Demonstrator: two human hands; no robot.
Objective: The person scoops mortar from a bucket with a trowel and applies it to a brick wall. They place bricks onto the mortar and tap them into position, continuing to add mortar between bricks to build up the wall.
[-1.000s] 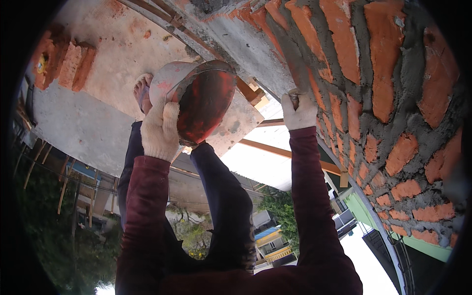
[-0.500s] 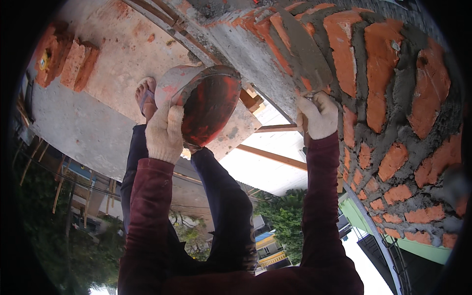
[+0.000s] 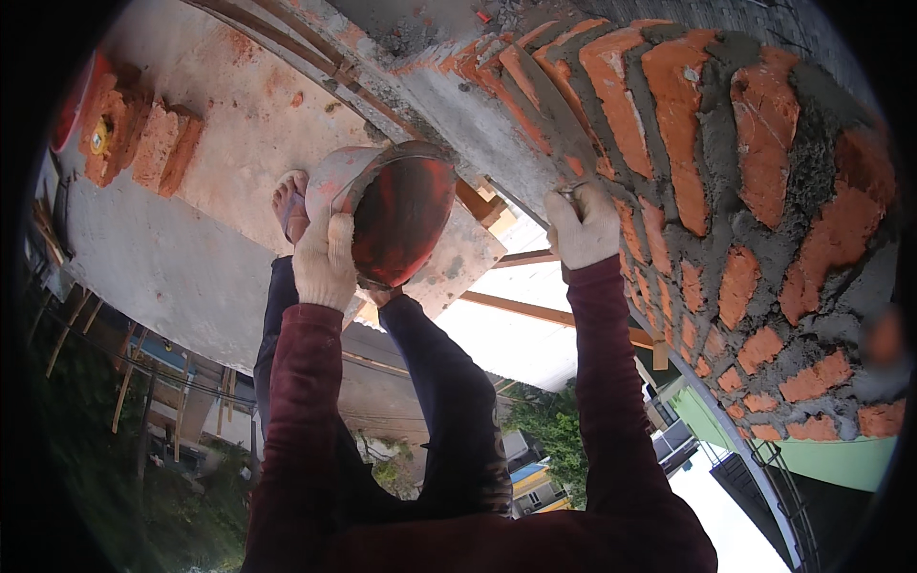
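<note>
My left hand (image 3: 325, 258), in a pale knitted glove, is closed on the rim of a round bucket (image 3: 406, 215), smeared grey outside and red inside. The bucket is tilted, so its mouth faces right; little mortar shows in it. My right hand (image 3: 583, 226), gloved alike, is closed round the handle end of a trowel (image 3: 565, 122). Its grey, mortar-coated blade points away from me, along the near face of a brick wall (image 3: 673, 124). The trowel's handle is hidden in my fist. Grey mortar (image 3: 712, 143) fills the joints between the orange bricks.
Two loose bricks (image 3: 164, 148) lie on the platform (image 3: 239, 105) at far left, a small yellow object (image 3: 101, 136) on one. Beside them is part of a red container (image 3: 78, 105). My sandalled foot (image 3: 290, 202) stands there. Timber (image 3: 521, 307) crosses an opening below the wall.
The view has shifted, bringing the wall leftward. My right hand has moved left and slightly down with the trowel, whose blade now looks narrower. My left hand still holds the bucket.
</note>
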